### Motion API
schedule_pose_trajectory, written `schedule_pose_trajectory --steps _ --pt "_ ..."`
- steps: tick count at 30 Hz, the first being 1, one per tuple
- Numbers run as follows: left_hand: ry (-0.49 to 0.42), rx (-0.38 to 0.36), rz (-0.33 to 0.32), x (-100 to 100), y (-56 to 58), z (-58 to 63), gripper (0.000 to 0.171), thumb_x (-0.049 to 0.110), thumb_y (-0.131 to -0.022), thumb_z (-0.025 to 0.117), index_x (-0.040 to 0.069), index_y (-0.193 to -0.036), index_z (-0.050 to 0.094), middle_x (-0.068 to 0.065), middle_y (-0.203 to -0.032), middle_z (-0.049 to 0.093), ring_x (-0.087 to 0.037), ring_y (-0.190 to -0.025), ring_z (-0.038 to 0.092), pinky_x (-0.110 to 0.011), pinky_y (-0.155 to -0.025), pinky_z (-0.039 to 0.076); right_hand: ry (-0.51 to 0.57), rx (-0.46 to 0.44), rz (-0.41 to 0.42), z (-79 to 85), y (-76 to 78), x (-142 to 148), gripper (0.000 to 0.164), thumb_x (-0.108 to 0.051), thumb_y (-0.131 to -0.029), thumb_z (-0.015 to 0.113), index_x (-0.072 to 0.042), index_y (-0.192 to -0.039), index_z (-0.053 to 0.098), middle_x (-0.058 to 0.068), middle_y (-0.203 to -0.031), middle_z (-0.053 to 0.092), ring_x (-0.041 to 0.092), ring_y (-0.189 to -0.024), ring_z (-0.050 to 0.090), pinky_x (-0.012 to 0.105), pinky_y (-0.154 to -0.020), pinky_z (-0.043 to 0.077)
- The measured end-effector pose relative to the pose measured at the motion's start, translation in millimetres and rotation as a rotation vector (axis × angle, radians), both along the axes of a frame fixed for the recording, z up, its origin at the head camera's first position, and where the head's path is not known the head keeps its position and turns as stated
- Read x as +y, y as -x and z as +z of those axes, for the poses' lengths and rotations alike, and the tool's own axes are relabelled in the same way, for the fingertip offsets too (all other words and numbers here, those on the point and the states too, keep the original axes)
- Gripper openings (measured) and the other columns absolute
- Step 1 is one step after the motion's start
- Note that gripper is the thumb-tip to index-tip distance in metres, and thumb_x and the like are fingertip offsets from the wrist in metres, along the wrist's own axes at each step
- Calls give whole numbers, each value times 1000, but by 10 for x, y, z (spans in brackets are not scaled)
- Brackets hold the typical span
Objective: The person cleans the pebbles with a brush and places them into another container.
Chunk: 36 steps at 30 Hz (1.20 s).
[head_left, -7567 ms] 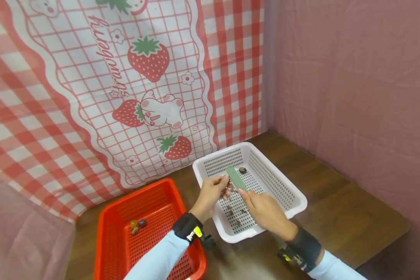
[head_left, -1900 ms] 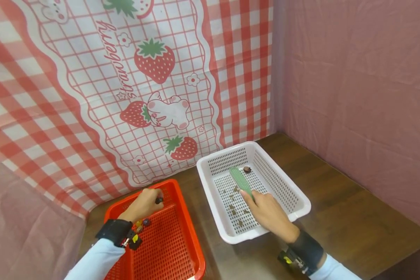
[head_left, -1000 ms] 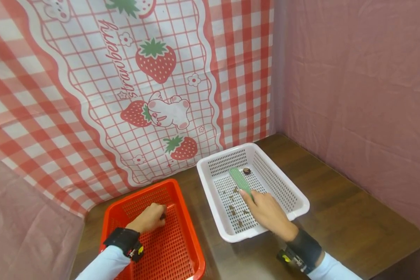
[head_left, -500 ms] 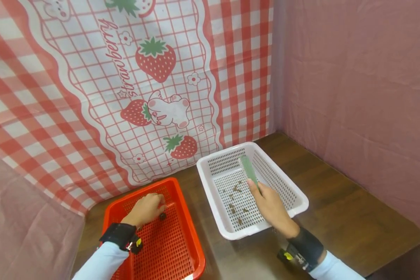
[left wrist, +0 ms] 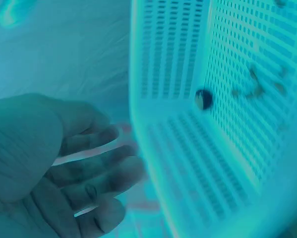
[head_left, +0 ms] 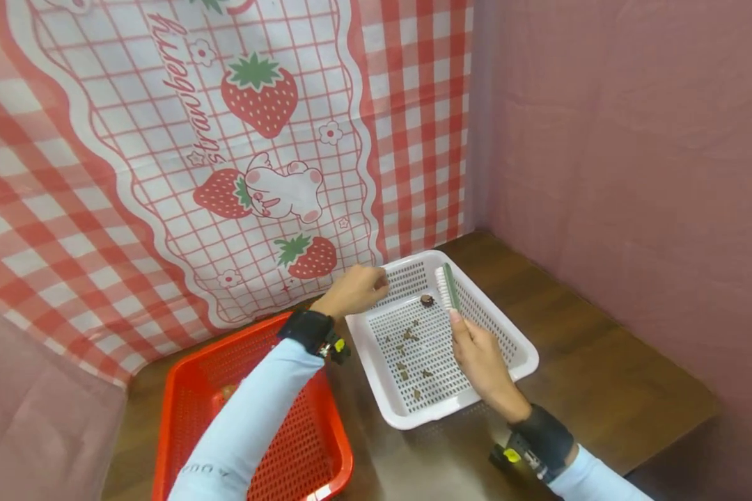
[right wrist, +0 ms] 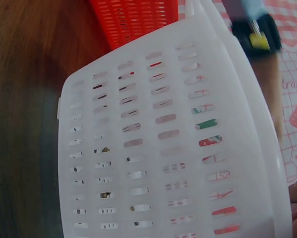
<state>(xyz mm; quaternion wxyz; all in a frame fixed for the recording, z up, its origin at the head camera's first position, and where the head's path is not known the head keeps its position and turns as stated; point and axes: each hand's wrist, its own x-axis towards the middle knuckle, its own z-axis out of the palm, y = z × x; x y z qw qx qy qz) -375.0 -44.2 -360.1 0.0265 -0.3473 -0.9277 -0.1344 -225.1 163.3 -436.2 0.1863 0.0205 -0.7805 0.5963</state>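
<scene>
My left hand [head_left: 355,289] hangs over the back left rim of the white basket [head_left: 529,358]; its fingers are loosely bent with nothing between them, as the left wrist view shows. My right hand [head_left: 482,358] grips a green scrubbing brush [head_left: 449,289] by its handle, white bristles facing left, above the basket's right side. A small round dark-brown lump [head_left: 427,300] with a paler face lies near the basket's back wall. Several brown crumbs [head_left: 407,335] are scattered across the basket floor. In the right wrist view the basket's outer wall hides most of the work.
A red basket [head_left: 341,445] stands to the left, partly covered by my left forearm. A yellowish-tan piece [head_left: 228,391] shows inside it. The brown wooden table [head_left: 627,390] reaches right to a pink cloth wall [head_left: 601,139]; a strawberry-print cloth [head_left: 257,104] hangs behind.
My left hand set a dark round piece down in the red basket, then moved right to the white basket. My right hand lifted the brush and turned its bristles left.
</scene>
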Motion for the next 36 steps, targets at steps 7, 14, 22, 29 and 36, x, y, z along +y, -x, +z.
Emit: schedule_pose_trajectory --steps 7,14,22,29,36 --pt "120 -71 -17 596 302 -324 13 16 -87 63 9 -98 65 0 -89 66 -14 -77 60 -28 -73 52 -19 24 27 -60 10 -163 52 -45 -101 41 -10 -63 42 0 -48 39 10 -40 33 24 -36 26" --pt "45 -125 95 702 307 -906 14 7 -83 69 13 -96 67 -3 -90 66 -17 -84 61 -30 -82 52 -73 6 23 -119 -103 -297 50 -48 -100 41 -15 -63 43 -4 -51 39 9 -43 35 25 -38 30" --pt "44 -47 33 691 347 -1132 18 1 -83 66 12 -98 67 -1 -82 64 -13 -71 56 -26 -71 52 -98 27 -12 -99 -116 -293 47 -46 -100 43 -16 -64 45 -5 -51 41 10 -44 43 26 -38 35" --pt "47 -90 31 843 358 -1078 28 1 -79 71 15 -102 66 3 -84 65 -12 -76 59 -26 -75 52 -91 24 7 -48 -92 -177 43 -46 -100 42 -15 -73 56 -3 -57 54 12 -48 55 27 -41 43" --pt "114 -87 19 1003 371 -1117 14 8 -79 75 10 -89 66 1 -76 63 -11 -67 58 -22 -62 51 -70 10 -4 -64 -92 -49 42 -49 -100 40 -18 -83 63 -4 -63 62 14 -52 60 32 -44 49"
